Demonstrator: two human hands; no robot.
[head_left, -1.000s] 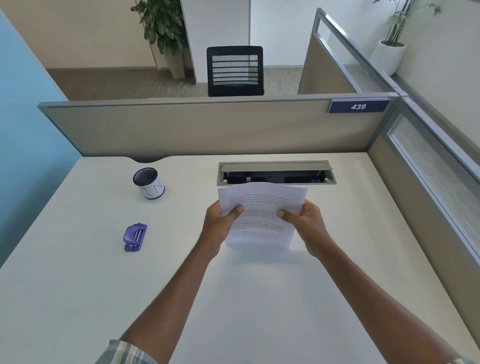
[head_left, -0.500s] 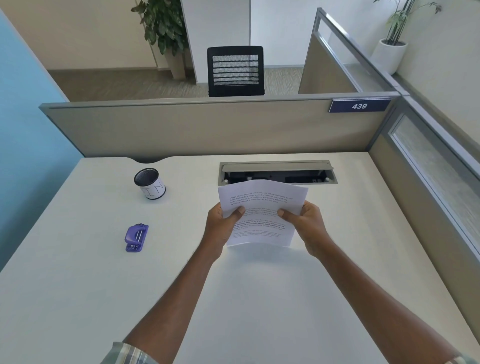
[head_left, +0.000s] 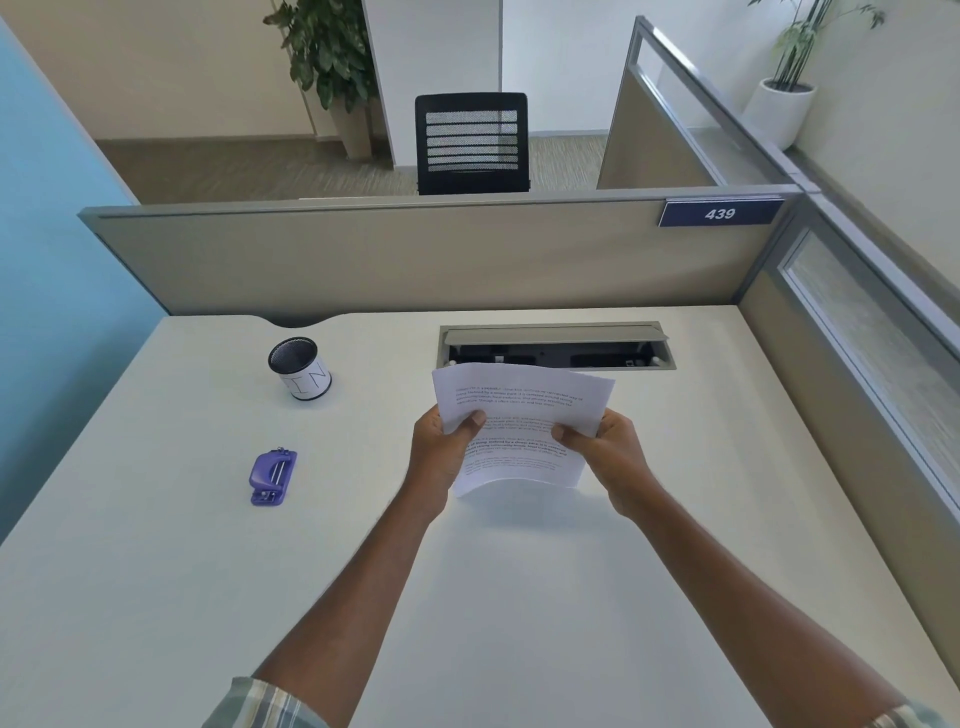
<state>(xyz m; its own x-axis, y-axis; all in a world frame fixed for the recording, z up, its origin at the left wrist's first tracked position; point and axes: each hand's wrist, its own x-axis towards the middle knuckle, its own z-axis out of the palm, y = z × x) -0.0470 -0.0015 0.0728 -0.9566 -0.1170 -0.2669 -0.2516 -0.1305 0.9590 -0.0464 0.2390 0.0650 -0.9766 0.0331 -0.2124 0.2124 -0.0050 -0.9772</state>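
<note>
Both hands — left hand (head_left: 441, 447), right hand (head_left: 608, 452) — grip the printed sheet (head_left: 519, 415).

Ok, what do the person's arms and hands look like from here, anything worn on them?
The left hand and right hand are bare: no gloves, and no ring or watch shows. The forearms are uncovered. At the bottom edge a left sleeve and a right sleeve appear, checked in pale green, beige and white.
</note>
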